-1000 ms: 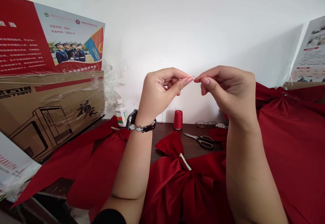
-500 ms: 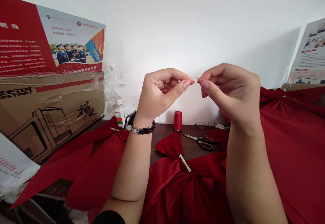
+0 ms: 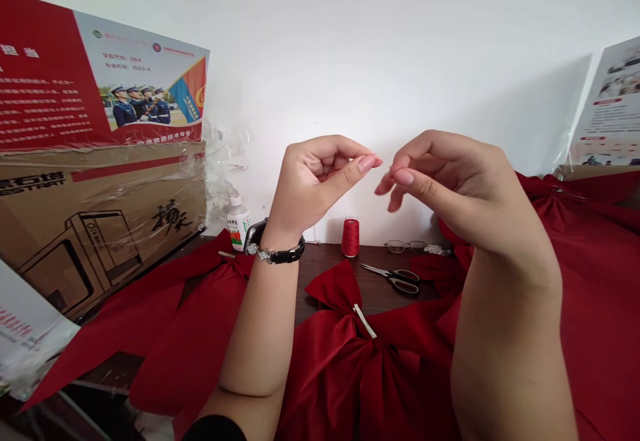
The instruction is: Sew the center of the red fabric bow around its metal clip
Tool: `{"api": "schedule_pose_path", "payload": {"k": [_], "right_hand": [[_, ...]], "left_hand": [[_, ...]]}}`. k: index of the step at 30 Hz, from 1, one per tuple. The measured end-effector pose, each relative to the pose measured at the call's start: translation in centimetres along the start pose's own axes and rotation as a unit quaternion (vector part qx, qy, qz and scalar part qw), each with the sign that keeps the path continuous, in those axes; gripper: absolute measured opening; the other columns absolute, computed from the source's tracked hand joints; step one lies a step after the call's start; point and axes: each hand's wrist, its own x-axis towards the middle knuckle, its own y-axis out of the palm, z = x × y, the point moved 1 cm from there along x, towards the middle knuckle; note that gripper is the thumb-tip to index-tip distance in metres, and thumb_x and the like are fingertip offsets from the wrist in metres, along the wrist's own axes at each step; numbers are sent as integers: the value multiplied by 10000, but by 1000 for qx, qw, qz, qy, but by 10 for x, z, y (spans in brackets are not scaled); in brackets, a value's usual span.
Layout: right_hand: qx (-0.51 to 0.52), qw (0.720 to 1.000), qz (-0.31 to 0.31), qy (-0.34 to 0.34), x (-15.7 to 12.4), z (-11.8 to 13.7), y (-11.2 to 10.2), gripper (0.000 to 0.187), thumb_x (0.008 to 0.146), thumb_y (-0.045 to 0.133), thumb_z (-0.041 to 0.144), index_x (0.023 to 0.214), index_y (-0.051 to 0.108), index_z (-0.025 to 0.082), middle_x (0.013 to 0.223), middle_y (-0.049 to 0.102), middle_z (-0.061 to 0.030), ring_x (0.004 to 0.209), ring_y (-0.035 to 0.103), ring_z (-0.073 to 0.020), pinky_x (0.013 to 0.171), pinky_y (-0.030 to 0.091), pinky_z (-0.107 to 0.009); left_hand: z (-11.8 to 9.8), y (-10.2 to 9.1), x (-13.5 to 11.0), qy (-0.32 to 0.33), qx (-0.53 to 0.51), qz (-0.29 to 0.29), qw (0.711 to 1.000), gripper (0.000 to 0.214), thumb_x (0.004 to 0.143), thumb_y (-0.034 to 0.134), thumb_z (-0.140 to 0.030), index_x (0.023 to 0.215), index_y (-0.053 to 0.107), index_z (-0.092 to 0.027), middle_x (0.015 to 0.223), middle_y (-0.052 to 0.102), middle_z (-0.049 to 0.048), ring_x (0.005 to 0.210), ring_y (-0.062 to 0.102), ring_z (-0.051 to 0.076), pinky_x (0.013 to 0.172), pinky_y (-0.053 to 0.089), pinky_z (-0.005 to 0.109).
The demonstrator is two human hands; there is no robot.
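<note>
My left hand (image 3: 323, 174) is raised in front of the wall, with thumb and forefinger pinched together. A bit of red shows at its fingertips, apparently thread, too fine to see clearly. Facing it a short gap away, my right hand (image 3: 453, 191) pinches a sewing needle, almost hidden by the thumb and forefinger; its other fingers hang loosely bent. Below both hands lies a gathered red fabric bow (image 3: 345, 361) with a pale clip (image 3: 365, 321) across its middle. Behind it stands a spool of red thread (image 3: 351, 238) with several pins or needles sticking up from its top.
Black-handled scissors (image 3: 395, 278) lie on the dark table (image 3: 325, 264), with eyeglasses (image 3: 405, 246) near the wall. A white bottle (image 3: 237, 223) stands beside a large cardboard box (image 3: 110, 208). More red fabric (image 3: 575, 281) spreads at right, and another clipped bow (image 3: 200, 308) at left.
My right wrist has turned and shifted right, its lower fingers loosening outward. The needle tip that stuck out is now mostly hidden. My left hand has hardly moved.
</note>
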Motion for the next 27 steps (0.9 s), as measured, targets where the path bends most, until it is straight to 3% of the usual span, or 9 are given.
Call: {"api": "schedule_pose_path", "payload": {"k": [3, 5, 7, 16, 27], "right_hand": [[34, 995, -84, -37, 2, -6, 0, 38, 849, 651, 224, 833, 664, 193, 829, 657, -27, 823, 631, -151, 773, 525, -309], [46, 985, -160, -53, 3, -12, 1, 42, 839, 659, 207, 798, 668, 208, 795, 640, -14, 796, 611, -147, 761, 515, -314], [37, 978, -198, -52, 5, -17, 2, 49, 834, 667, 220, 785, 667, 224, 771, 625, -6, 772, 599, -146, 728, 509, -310], [-45, 987, -147, -55, 5, -8, 12, 59, 854, 649, 278, 889, 687, 251, 886, 676, -21, 797, 601, -172, 754, 499, -346], [-79, 984, -142, -71, 7, -10, 17, 151, 870, 612, 385, 829, 628, 241, 781, 587, -24, 784, 561, -169, 702, 478, -322]], "left_hand": [[3, 1, 1, 2, 0, -2, 1000, 207, 806, 668, -385, 796, 701, -181, 689, 683, 18, 637, 628, 92, 501, 455, 196], [2, 2, 1, 4, 8, 0, 1000, 218, 801, 671, -393, 788, 700, -178, 694, 685, 20, 642, 629, 94, 509, 457, 198], [0, 3, 1, 8, 23, 3, 1000, 218, 794, 677, -392, 783, 701, -176, 716, 694, 24, 645, 628, 94, 520, 458, 200], [-8, 7, -3, 34, 64, 2, 997, 212, 799, 669, -397, 772, 706, -190, 665, 663, 10, 597, 580, 95, 513, 444, 221], [-5, 6, -1, 29, 64, 1, 998, 242, 785, 675, -432, 753, 700, -193, 631, 637, 6, 588, 564, 99, 504, 432, 231]]}}
